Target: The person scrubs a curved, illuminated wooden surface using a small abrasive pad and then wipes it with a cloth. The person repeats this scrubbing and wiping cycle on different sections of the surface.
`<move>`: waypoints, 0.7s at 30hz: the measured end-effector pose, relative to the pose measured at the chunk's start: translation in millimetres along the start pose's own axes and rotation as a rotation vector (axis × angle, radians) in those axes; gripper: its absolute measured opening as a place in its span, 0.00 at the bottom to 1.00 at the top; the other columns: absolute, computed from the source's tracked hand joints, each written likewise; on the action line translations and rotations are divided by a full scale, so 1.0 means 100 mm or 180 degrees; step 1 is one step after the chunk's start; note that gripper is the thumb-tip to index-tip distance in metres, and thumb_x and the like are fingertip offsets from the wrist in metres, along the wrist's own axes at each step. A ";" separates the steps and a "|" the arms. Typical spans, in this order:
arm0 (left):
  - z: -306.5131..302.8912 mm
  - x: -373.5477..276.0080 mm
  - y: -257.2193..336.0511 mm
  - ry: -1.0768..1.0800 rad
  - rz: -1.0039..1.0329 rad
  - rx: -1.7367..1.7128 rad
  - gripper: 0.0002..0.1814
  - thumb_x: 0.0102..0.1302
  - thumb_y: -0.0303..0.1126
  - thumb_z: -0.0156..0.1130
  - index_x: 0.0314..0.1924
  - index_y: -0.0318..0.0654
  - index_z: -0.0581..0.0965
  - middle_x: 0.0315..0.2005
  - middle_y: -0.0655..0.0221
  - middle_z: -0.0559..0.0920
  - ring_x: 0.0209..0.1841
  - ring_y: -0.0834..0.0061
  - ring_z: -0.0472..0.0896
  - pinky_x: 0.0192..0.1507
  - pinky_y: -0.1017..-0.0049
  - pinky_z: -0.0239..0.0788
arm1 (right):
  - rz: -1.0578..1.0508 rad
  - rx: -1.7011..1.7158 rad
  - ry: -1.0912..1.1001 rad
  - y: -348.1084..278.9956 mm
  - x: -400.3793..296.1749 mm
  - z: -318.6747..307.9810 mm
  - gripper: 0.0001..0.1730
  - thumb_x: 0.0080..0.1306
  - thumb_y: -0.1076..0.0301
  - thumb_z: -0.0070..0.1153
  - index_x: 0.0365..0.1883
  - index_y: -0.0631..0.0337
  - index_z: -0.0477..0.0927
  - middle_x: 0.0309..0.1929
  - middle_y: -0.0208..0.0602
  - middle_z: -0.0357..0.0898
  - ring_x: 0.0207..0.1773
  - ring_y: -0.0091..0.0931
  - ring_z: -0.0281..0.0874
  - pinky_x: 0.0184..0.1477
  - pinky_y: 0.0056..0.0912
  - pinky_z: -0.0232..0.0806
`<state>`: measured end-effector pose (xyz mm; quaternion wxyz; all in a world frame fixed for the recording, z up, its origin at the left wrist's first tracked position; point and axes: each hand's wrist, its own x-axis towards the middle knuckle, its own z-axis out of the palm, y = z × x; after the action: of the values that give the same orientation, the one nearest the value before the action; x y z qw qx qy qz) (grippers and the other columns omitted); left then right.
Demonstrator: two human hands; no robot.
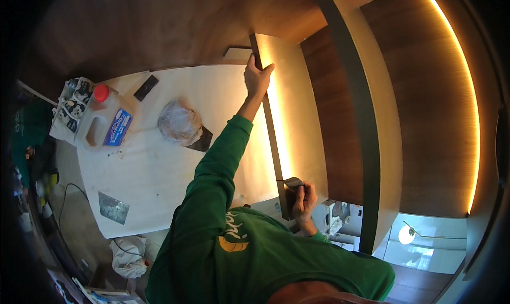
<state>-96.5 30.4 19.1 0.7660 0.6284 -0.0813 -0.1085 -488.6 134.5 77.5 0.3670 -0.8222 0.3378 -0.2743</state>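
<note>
A lit shelf board (306, 116) with a dark front edge runs away in front of me, a warm light glowing along it. Near its far end, my left hand (258, 76) grips that edge, thumb on the lit side and fingers on the other. Close to my chest, my right hand (305, 204) pinches a thin, dark, curled sheet (293, 182) at the near end of the edge; it may be sandpaper. On the white-covered surface (159, 176) at left lie a crumpled clear plastic bundle (180, 121) over a dark piece, a small dark block (146, 88) and a grey sheet (114, 208).
A plastic jug with a red cap (101, 93) stands at the left beside a patterned packet (73, 108). A second, dark-edged board (368, 124) runs on my right. Below left are a cable (63, 196) and a white cloth bag (129, 256). Someone in green (34, 124) is at the far left.
</note>
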 end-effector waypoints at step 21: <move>-0.11 0.02 -0.11 -0.0038 0.0366 -0.0276 0.25 0.60 0.42 0.73 0.48 0.27 0.80 0.38 0.55 0.86 0.41 0.62 0.85 0.44 0.65 0.75 | -0.0040 -0.0070 -0.0100 0.02 0.02 -0.01 0.06 0.76 0.74 0.49 0.43 0.66 0.77 0.32 0.39 0.80 0.33 0.24 0.77 0.37 0.29 0.69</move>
<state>-92.9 37.8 5.8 0.7970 0.5882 -0.1171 -0.0714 -488.8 131.4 76.5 0.3615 -0.8325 0.3298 -0.2599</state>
